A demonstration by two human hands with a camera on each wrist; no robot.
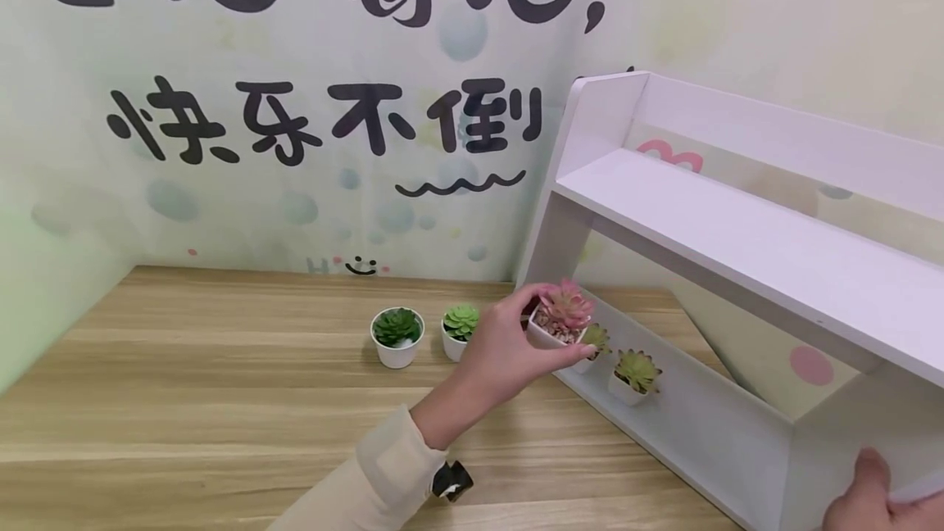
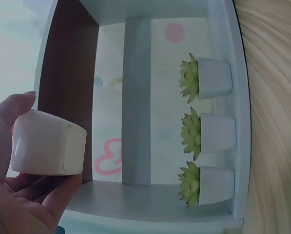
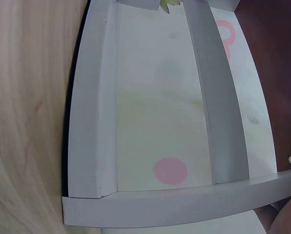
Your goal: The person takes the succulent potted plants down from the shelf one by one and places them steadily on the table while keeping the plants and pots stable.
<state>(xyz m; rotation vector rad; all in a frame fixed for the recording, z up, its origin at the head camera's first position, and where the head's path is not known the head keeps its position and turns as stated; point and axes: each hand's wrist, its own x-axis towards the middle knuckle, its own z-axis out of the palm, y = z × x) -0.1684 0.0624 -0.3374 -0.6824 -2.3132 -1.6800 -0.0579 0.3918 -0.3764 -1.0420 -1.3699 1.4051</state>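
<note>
My left hand (image 1: 501,338) holds a pink potted succulent (image 1: 566,308) between thumb and fingers, in front of the white shelf (image 1: 760,244). In the left wrist view the pot (image 2: 48,144) shows its plain white side, and the pink leaves are mostly hidden. Three green succulents in white pots, one of them the nearer succulent (image 1: 636,374), stand in a row on the lower board; the head view hides part of this row behind the held pot and hand. My right hand (image 1: 885,498) grips the shelf's right side panel, with the thumb on its inner face.
On the wooden table (image 1: 184,400), left of the shelf, stand a dark green succulent (image 1: 397,338) and a light green succulent (image 1: 459,330), the latter partly behind my left hand. A wall with large black lettering (image 1: 369,117) rises behind. The shelf's upper board (image 1: 745,228) overhangs the lower one.
</note>
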